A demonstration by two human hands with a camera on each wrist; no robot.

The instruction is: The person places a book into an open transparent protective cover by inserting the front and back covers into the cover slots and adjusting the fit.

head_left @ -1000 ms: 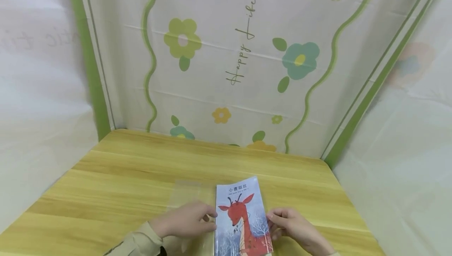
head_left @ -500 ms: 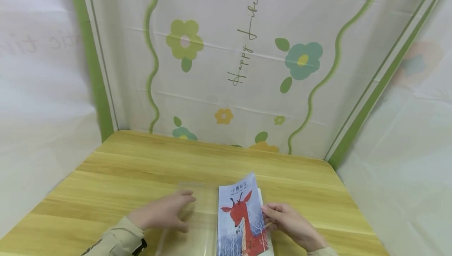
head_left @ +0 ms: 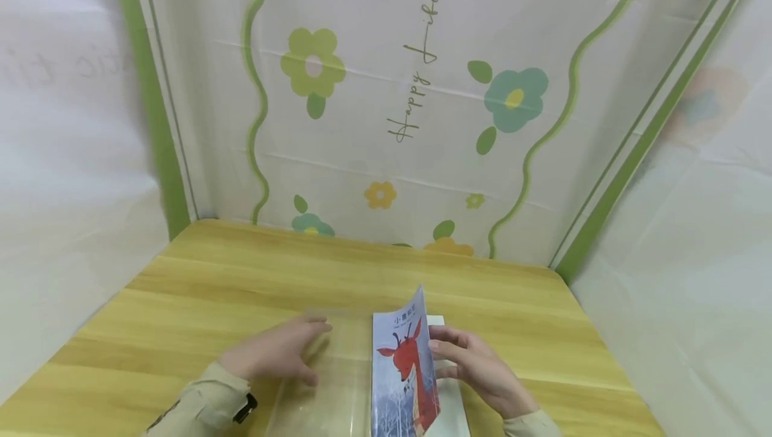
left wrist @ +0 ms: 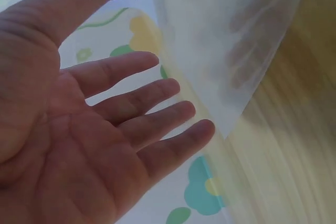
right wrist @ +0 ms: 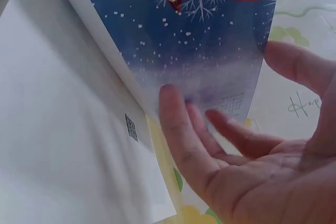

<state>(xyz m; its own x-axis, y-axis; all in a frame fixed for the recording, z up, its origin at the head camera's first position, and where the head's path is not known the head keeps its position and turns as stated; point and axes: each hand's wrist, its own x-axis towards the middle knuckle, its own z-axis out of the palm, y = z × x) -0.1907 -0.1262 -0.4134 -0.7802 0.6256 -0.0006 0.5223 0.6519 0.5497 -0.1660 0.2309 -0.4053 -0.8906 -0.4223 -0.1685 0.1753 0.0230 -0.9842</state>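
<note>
A thin booklet (head_left: 395,363) with a red deer on a blue snowy cover lies at the front middle of the table. My right hand (head_left: 482,366) holds the right edge of its cover, which curls upward, thumb on the outer face. Under the cover shows a white page (right wrist: 63,108) with a small square printed code. My left hand (head_left: 277,350) is spread out left of the booklet, over a clear plastic sheet (head_left: 344,390). In the left wrist view its fingers are apart, near a pale leaf (left wrist: 210,19) with a blurred hand shape on it.
The wood-patterned table (head_left: 289,266) is bounded behind by a white curtain (head_left: 362,149) with printed flowers. White cloth hangs on the left (head_left: 72,155) and the right (head_left: 681,242). A black band (head_left: 246,409) is on the left wrist.
My left hand has moved left off the booklet's edge, exposing more of the plastic. My right hand has moved left and up with the cover's edge, uncovering more of the white page.
</note>
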